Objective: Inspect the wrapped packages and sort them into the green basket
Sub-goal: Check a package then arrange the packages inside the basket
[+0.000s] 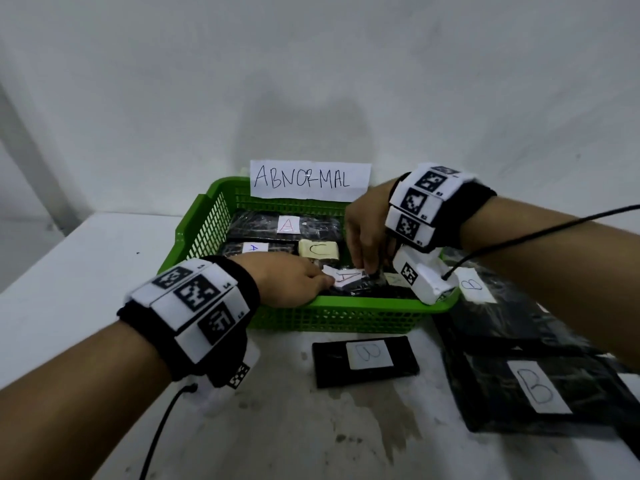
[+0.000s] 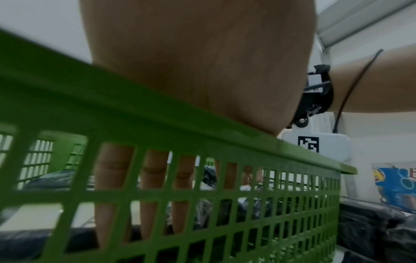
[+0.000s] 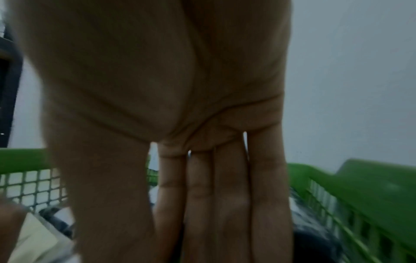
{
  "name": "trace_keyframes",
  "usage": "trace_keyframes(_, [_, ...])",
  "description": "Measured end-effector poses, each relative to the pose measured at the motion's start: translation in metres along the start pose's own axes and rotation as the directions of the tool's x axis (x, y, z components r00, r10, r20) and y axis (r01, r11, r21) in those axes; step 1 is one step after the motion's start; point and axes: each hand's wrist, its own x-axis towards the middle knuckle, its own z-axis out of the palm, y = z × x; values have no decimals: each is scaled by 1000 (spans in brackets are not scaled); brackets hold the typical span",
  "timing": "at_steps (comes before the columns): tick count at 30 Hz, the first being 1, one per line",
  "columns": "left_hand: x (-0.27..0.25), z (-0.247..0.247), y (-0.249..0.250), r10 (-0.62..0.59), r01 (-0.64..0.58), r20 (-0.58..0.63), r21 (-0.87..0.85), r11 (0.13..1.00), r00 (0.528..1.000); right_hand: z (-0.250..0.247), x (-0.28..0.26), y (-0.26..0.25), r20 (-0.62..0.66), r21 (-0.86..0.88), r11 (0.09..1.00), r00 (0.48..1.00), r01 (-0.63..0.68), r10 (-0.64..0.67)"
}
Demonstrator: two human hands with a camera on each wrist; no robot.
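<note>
The green basket [image 1: 346, 303] carries a paper sign reading ABNORMAL and holds several black wrapped packages with A and C labels. At the basket's front lies a black package with a white A label [image 1: 347, 277]. My left hand [image 1: 327, 280] reaches over the front rim and its straight fingers [image 2: 155, 178] rest on that package's left end. My right hand [image 1: 367, 267] comes from the right, and its straight fingers [image 3: 216, 213] point down onto the same package. Neither hand is curled round it.
Outside the basket, on the white table, lie a small black package with a B label [image 1: 367, 362], a large one marked B [image 1: 536, 393], and another B package [image 1: 472, 285] at the right. A white wall stands close behind the basket.
</note>
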Motion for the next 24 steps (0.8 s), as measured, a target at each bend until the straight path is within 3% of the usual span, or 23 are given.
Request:
trace_keyframes(2, [-2,-1,-1,0,0,-2,-10,1000,1000,-1,-4,12,129,91,996,991,28,-39])
trace_keyframes(5, [-4,-2,0,1,-1,7,-17,1000,1000,3,-5,18,150,122,992,989,-30,12])
trace_keyframes(8, [-4,1,2,-5,5,10,-18,1000,1000,8,-2,14,206,151,989,978,3,-34])
trace_keyframes(13, [-2,1,5,-33,36,39,-56,998,999,6,-8,15,403,325,945,910,-43,-97])
trace_keyframes(15, [0,1,6,-33,36,45,-69,997,998,10,-10,21,408,423,905,902,-46,-145])
trace_keyframes(21, [-2,2,8,-16,21,57,-81,997,998,26,-6,38,256,612,788,959,-67,-117])
trace_keyframes(24, [-5,3,7,-4,7,42,-82,997,999,22,-9,34,245,591,805,963,-58,-111])
